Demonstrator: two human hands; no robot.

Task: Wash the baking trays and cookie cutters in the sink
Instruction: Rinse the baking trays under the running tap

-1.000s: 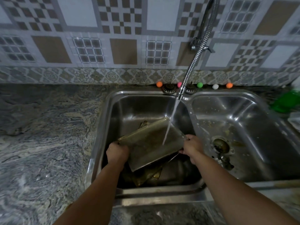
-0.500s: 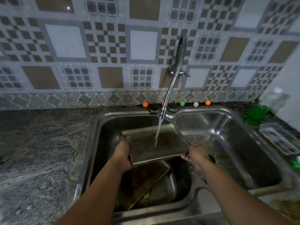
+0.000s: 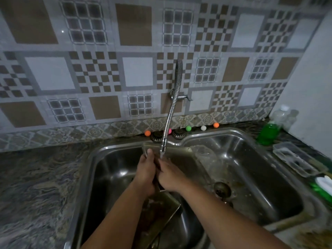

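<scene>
Double steel sink (image 3: 260, 141) set in a dark marbled counter (image 3: 39, 177), patterned tile behind. Flexible tap (image 3: 172, 108) bent down over the divider, water running.

Person stands at the left basin. A baking tray (image 3: 179, 153) is held up right under the spout, tilted so its far edge sits near the back rim and its right part leans out over the divider; judged reason: the stream hits the face and runs off. Left hand (image 3: 146, 174) grips the tray's left edge, thumb up over the rim, fingers curled behind it. Right hand (image 3: 170, 177) lies on the tray face just beside the left, fingers spread fairly flat against the metal, apparently rubbing; whether it pinches anything I cannot tell.

Left basin: a 2nd tray (image 3: 158, 214), brown with baked-on residue, leans in the bottom below the forearms. No cookie cutters made out from here.

Right basin: no ware, only crumbs and scum around the drain (image 3: 221, 190).

Right counter: green soap bottle (image 3: 267, 133), clear plastic box (image 3: 294, 160). Small coloured balls (image 3: 188, 128) line the back ledge.

Judgement: early on, 1 tray in hand, 1 waiting.
</scene>
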